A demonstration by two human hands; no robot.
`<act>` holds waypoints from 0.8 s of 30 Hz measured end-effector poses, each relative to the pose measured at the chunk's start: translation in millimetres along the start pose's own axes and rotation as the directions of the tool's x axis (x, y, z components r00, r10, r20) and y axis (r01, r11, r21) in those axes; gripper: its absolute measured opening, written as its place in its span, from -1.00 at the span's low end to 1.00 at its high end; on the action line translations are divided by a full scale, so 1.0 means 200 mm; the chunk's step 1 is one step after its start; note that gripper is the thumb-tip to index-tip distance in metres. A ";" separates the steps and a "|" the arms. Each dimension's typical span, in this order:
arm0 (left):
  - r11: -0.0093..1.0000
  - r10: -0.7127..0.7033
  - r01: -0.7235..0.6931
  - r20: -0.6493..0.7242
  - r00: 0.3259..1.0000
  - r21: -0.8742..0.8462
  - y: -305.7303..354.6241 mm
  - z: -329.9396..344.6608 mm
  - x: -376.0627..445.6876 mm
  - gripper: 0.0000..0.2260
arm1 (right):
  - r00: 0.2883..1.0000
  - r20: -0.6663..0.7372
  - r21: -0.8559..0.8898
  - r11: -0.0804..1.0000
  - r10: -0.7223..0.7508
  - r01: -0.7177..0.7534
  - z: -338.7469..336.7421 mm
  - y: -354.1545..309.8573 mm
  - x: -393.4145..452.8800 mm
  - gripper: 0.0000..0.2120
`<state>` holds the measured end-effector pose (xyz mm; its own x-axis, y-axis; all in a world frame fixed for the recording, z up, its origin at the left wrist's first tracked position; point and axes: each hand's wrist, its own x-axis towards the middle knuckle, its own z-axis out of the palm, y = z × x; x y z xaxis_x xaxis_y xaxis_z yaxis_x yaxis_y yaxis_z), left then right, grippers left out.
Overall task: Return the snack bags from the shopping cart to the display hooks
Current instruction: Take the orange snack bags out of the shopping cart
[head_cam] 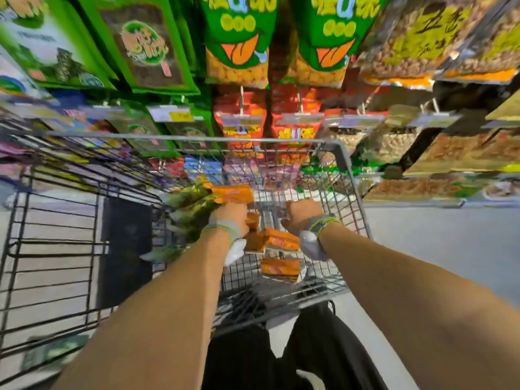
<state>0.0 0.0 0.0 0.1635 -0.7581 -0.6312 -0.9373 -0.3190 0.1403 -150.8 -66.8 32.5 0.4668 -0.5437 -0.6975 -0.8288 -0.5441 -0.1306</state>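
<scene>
The frame is motion-blurred. Both my hands reach down into the wire shopping cart (346,175). My left hand (229,216) grips a bunch of snack bags (197,201), green with an orange header, at the cart's left side. My right hand (305,213) is low in the cart's middle, and its fingers are hidden behind the back of the hand. Orange snack packs (281,241) lie on the cart floor between and below my wrists. Display hooks (242,106) with price tags stick out of the shelf wall beyond the cart, carrying red bags (242,130).
Large green snack bags (239,38) hang overhead, nut bags (422,40) at the upper right and seaweed packs (146,46) at the upper left. A second wire cart (56,220) stands close on the left. Grey floor (450,235) lies to the right.
</scene>
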 end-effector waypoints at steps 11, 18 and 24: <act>0.966 0.069 0.050 0.438 0.897 -0.254 0.14 0.32 0.08 -0.64 | 0.973 0.223 0.010 0.998 0.061 -0.065 0.31 0.17 0.20 -0.44; 0.958 0.040 0.092 0.442 0.896 -0.273 0.12 0.43 0.12 -0.67 | 0.981 0.185 0.069 0.995 0.053 -0.067 0.39 0.24 0.26 -0.56; 0.917 -0.024 0.174 0.386 0.922 -0.359 0.15 0.52 0.14 -0.74 | 0.989 0.131 0.157 0.983 0.070 -0.091 0.45 0.27 0.33 -0.68</act>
<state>-55.4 28.4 -93.6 0.0548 -0.4723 -0.8797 -0.7204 -0.6288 0.2927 -193.0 -74.0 -83.4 0.3629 -0.4922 -0.7912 -0.9058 -0.3857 -0.1755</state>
